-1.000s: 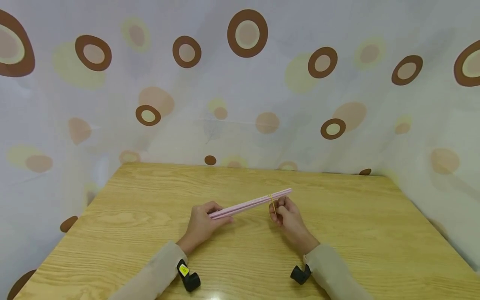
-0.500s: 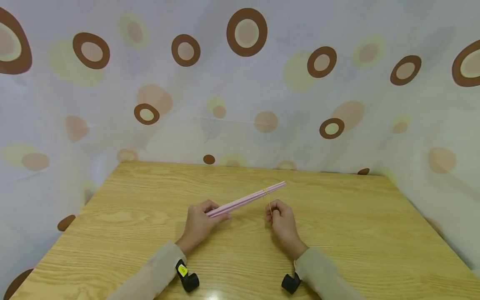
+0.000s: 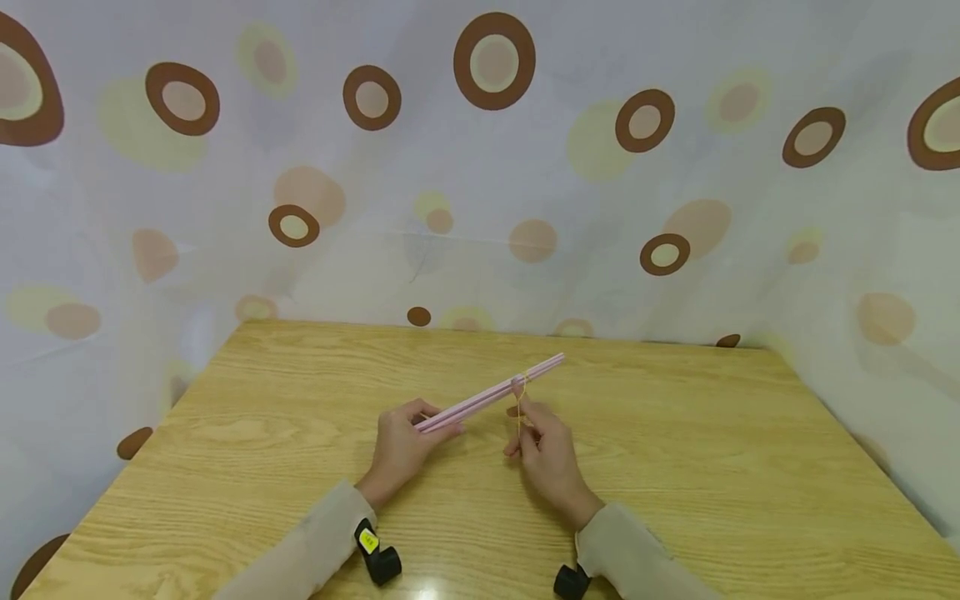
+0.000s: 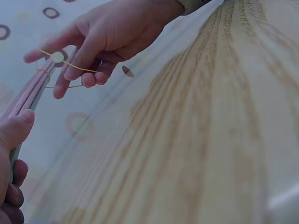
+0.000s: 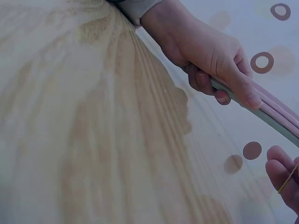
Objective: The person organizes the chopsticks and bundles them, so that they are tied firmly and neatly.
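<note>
The right hand [image 3: 546, 454] stretches a thin yellow rubber band [image 3: 520, 406] over its fingers [image 4: 74, 65], the loop caught round a bundle of long pink straws [image 3: 491, 392] near its far end. The left hand [image 3: 403, 442] clamps the bundle's near end, raised aslant above the light wooden table [image 3: 712, 467]. Judged from this, the band is on but slack; further turns appear to remain. Count: one band, one bundle of at least three straws (exact number unclear), two hands.

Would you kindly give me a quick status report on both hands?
Left hand grips bundle of thin pink sticks. Right hand stretches thin yellow rubber band looped round it. Nothing obstructing.
</note>
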